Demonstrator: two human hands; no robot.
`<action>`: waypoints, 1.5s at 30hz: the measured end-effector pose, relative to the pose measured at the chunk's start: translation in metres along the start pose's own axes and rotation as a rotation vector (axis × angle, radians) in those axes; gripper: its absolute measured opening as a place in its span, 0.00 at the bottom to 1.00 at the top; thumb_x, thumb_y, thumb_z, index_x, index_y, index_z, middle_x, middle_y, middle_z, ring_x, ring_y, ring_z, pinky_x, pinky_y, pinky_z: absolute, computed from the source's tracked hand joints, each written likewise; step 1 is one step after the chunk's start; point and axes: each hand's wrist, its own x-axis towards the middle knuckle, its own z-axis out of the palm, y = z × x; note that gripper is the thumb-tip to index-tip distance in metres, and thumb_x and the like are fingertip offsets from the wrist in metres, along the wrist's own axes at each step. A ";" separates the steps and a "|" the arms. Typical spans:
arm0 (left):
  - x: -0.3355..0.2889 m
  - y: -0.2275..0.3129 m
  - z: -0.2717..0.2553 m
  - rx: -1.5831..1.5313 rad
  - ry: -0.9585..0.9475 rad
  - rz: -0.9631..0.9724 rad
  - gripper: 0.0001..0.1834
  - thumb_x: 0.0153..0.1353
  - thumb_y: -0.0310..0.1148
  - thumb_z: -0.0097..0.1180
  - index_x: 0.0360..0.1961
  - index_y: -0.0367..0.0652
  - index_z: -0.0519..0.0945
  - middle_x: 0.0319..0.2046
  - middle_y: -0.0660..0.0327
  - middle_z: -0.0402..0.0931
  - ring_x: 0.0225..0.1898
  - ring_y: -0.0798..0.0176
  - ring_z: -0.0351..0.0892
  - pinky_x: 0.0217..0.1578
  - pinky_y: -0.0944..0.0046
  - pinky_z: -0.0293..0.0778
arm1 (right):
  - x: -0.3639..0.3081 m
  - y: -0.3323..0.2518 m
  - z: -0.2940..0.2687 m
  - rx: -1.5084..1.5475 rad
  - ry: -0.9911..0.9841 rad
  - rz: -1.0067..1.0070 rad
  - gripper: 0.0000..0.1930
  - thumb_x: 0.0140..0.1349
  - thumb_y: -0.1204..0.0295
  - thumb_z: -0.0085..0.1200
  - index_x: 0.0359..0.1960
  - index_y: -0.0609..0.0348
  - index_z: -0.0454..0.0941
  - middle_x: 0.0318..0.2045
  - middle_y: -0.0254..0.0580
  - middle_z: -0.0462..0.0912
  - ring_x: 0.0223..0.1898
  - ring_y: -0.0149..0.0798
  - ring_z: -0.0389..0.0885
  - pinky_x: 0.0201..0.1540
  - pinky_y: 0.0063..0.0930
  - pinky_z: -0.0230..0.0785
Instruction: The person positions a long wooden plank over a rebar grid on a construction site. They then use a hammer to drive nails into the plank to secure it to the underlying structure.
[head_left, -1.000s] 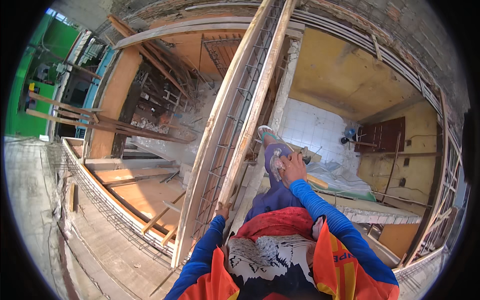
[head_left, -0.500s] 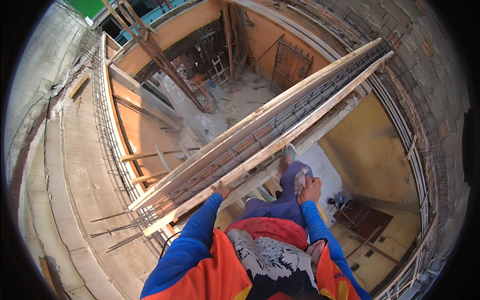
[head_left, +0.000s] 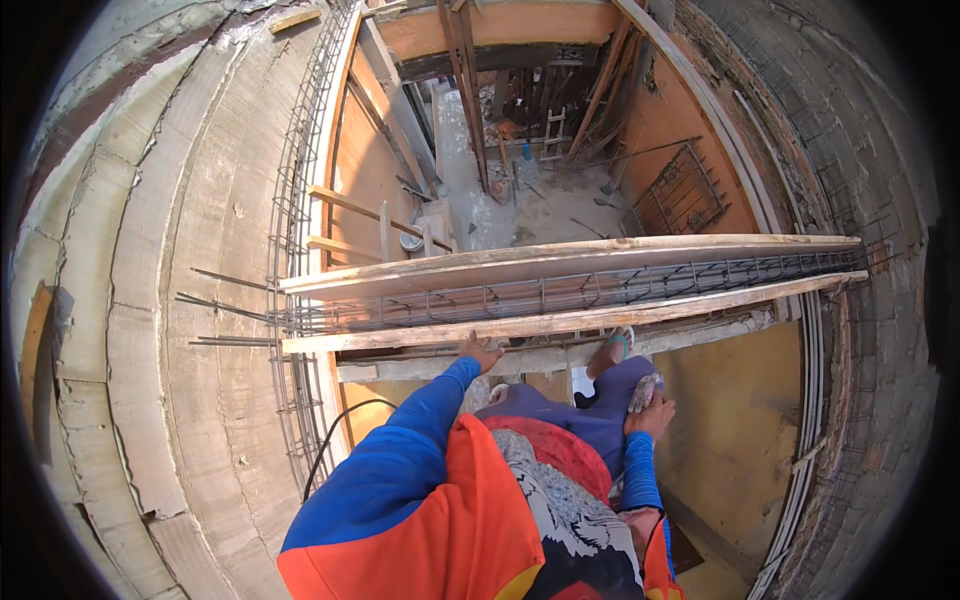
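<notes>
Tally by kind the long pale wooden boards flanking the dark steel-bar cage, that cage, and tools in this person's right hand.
Long pale wooden boards, near and far: 2
Dark steel-bar cage between them: 1
Grey tool in the right hand: 1
Total: 4
</notes>
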 end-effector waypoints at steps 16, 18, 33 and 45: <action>-0.085 -0.117 0.078 -0.389 0.226 -0.276 0.34 0.56 0.55 0.57 0.58 0.42 0.76 0.58 0.43 0.72 0.62 0.44 0.70 0.63 0.53 0.65 | 0.013 -0.023 -0.010 -0.238 -0.078 -0.130 0.25 0.52 0.72 0.58 0.55 0.55 0.75 0.47 0.58 0.71 0.51 0.58 0.71 0.56 0.48 0.65; -0.093 -0.123 0.077 -0.424 0.305 -0.280 0.29 0.57 0.51 0.58 0.56 0.45 0.78 0.59 0.42 0.71 0.63 0.42 0.68 0.64 0.50 0.64 | 0.014 -0.018 -0.010 -0.270 -0.099 -0.147 0.24 0.52 0.73 0.57 0.55 0.55 0.75 0.47 0.58 0.72 0.50 0.57 0.72 0.55 0.47 0.66; -0.023 -0.017 -0.033 0.065 0.391 0.326 0.38 0.62 0.54 0.55 0.69 0.47 0.62 0.71 0.45 0.48 0.75 0.45 0.39 0.71 0.50 0.47 | -0.044 0.073 -0.013 -0.140 -0.013 -0.199 0.20 0.56 0.71 0.57 0.52 0.55 0.78 0.43 0.55 0.76 0.49 0.58 0.74 0.53 0.48 0.67; 0.048 0.131 -0.048 0.253 0.259 0.535 0.44 0.63 0.61 0.49 0.71 0.44 0.56 0.73 0.46 0.45 0.76 0.46 0.36 0.73 0.50 0.42 | 0.039 0.044 -0.070 0.804 -0.570 0.603 0.13 0.68 0.62 0.51 0.46 0.57 0.75 0.25 0.40 0.79 0.22 0.42 0.80 0.25 0.34 0.77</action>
